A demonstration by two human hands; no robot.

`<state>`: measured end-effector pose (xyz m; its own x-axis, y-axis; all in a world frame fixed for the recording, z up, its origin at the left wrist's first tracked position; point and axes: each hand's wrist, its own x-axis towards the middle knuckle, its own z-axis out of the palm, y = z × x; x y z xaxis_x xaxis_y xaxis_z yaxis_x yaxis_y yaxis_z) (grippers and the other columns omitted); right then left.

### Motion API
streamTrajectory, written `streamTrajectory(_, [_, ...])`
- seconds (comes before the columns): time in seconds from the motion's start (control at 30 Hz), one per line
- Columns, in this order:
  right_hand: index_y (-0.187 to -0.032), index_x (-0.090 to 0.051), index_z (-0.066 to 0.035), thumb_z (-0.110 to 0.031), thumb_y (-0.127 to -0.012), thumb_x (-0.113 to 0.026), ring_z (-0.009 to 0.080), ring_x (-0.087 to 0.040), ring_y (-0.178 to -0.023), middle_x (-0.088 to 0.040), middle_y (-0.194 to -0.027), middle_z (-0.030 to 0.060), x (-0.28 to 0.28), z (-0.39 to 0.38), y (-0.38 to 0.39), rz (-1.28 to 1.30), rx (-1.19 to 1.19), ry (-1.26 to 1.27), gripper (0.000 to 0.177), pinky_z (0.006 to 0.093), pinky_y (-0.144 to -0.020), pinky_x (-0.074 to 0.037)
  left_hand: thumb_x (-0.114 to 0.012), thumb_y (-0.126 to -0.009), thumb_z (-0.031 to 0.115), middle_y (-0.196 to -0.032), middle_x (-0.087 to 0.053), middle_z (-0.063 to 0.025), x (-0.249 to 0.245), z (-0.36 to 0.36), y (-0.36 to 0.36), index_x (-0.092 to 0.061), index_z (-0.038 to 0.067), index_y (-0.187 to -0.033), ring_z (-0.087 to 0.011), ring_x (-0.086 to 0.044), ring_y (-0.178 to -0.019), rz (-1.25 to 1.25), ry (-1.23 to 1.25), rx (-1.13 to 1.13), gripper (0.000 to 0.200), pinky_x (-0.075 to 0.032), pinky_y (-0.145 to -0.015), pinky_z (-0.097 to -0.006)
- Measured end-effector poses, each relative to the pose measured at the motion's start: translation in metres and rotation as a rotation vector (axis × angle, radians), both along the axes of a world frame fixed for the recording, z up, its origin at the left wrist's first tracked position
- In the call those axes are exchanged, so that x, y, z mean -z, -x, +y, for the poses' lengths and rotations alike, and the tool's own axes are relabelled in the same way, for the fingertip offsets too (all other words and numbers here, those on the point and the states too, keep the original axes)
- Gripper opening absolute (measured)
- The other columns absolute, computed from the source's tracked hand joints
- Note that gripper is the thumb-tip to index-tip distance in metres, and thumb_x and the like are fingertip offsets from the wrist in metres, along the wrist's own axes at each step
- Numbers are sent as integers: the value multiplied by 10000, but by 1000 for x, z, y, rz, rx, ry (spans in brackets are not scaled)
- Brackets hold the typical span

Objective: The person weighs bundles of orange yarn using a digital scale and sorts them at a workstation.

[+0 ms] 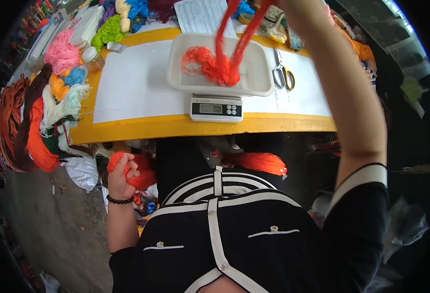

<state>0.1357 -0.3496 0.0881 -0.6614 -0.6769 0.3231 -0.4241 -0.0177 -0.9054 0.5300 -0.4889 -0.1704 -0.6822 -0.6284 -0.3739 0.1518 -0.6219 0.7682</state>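
Observation:
Down at the left, below the table edge, my left hand [122, 174] is closed around a bundle of red-orange yarn [144, 178]. My right arm reaches up over the table, and my right hand [289, 4] is mostly cut off by the top edge. From it, strands of red yarn [247, 40] hang taut into a white plastic tray [176, 80], where a loose tangle of the same yarn [198, 61] lies. Under the tray stands a digital scale [216, 108]; its reading is too small to make out. Another red-orange skein [259, 162] rests on my lap.
Right of the tray lie scissors [284, 75] on white paper [132, 80]. Colourful skeins, including pink yarn [62, 52] and green yarn [110, 30], crowd the left side. A small jar [94, 61] stands near them. The yellow table edge [151, 131] runs before me.

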Motion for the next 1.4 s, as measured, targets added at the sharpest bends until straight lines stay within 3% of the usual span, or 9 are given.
streamTrajectory(0.13, [-799, -620, -40, -160, -838, -560, 285, -606, -730, -620, -758, 112, 124, 10, -5, 1085, 32, -244, 139, 396, -675, -475, -544, -924, 189, -804, -644, -67, 2, 18, 24, -602, 39, -971, -90, -505, -582, -20, 33, 83, 167, -472, -593, -273])
streamTrajectory(0.17, [-797, -614, -57, -157, -783, -598, 287, -592, -856, -624, -880, 130, 144, 13, -27, 1084, 37, -593, 103, 409, -764, -466, -536, -928, 182, -852, -647, -82, -2, 25, 32, -597, 35, -992, -96, -523, -611, -28, 7, 93, 172, -486, -628, -281])
streamTrajectory(0.27, [-886, -602, -84, -198, -765, -642, 295, -490, -1095, -559, -1121, 104, 188, 45, -63, 1122, -41, -441, 171, 476, -987, -315, -516, -937, 170, -988, -640, -124, -11, 36, 43, -578, 10, -1056, -127, -576, -707, -22, -34, 124, 209, -509, -731, -306])
streamTrajectory(0.4, [-1000, -588, -94, -205, -729, -706, 281, -513, -1056, -568, -1112, 96, 174, 63, -93, 1033, 126, -413, 316, 448, -970, -339, -503, -934, 145, -984, -635, -144, -10, 43, 58, -548, -23, -1101, -186, -618, -822, -42, 60, 116, 241, -509, -785, -336])
streamTrajectory(0.7, [-852, -580, 16, -176, -957, -494, 88, -529, -593, -546, -646, 10, 192, 38, -162, -550, -441, -285, 235, 254, -557, -439, -466, -906, 11, -1076, -578, -110, -38, 77, 107, -378, -23, -1320, -161, -614, -841, 85, 88, 332, 424, -513, -733, -272])
streamTrajectory(0.87, [-821, -556, 18, -144, -950, -498, 67, -470, -466, -515, -611, 11, 202, 35, -169, -597, -382, -293, 215, 220, -434, -387, -451, -930, 22, -1087, -552, -66, -35, 85, 107, -325, -20, -1368, -106, -576, -799, 31, 335, 413, 458, -492, -704, -225])
streamTrajectory(1.17, [-780, -562, 17, -96, -887, -556, 217, -580, -617, -553, -682, 124, 216, 40, -170, -259, -312, -145, 156, 309, -565, -457, -451, -953, 108, -1167, -558, -100, -35, 80, 97, -405, -40, -1323, -137, -596, -807, 43, 140, 335, 401, -513, -688, -257])
streamTrajectory(1.23, [-869, -572, 28, -96, -945, -506, 78, -521, -680, -567, -766, 31, 216, 42, -170, -416, -381, -179, 160, 238, -626, -465, -419, -957, 96, -1170, -559, -117, -37, 84, 100, -422, -52, -1299, -168, -613, -889, 58, 125, 239, 372, -522, -709, -269])
streamTrajectory(1.4, [-912, -574, 16, -115, -951, -501, 84, -541, -720, -584, -815, 34, 216, 41, -170, -914, -450, -49, 155, 225, -690, -464, -411, -931, 62, -1191, -557, -148, -35, 85, 96, -466, -59, -1236, -206, -607, -970, 67, 211, 191, 333, -518, -778, -311])
